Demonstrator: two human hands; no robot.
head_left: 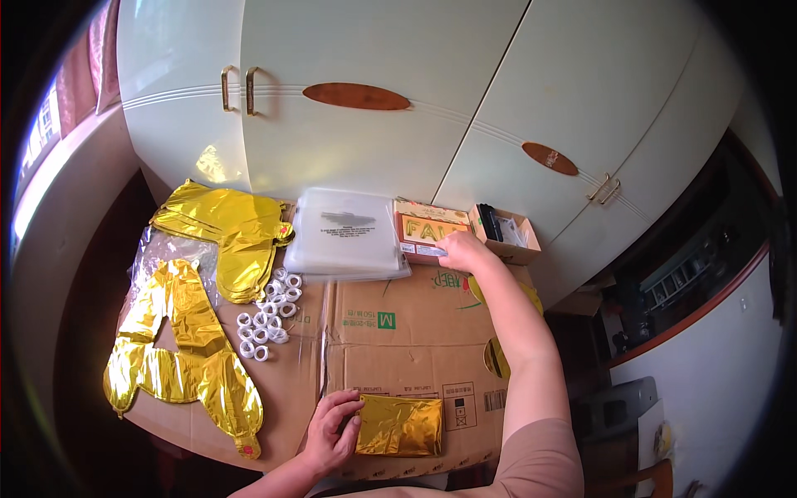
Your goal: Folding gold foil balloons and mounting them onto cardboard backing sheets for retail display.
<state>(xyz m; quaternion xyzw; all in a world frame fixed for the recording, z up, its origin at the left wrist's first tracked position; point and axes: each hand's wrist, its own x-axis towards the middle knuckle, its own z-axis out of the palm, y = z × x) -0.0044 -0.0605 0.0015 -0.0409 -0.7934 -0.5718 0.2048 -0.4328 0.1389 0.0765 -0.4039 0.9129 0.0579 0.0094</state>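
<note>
I have the left hand (332, 430) at lower centre, half curled with thumb apart, by the left edge of a folded gold foil balloon (401, 427). My right hand (459, 251) touches a red-orange box (419, 231) above centre; I can't tell its grip. White ribbon rolls (261, 319) and larger foil balloons (187, 373) lie at left.

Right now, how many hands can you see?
2: the left hand is at the left end of the folded gold foil; the right hand is at the lower right corner of the red-brown packet.
</note>
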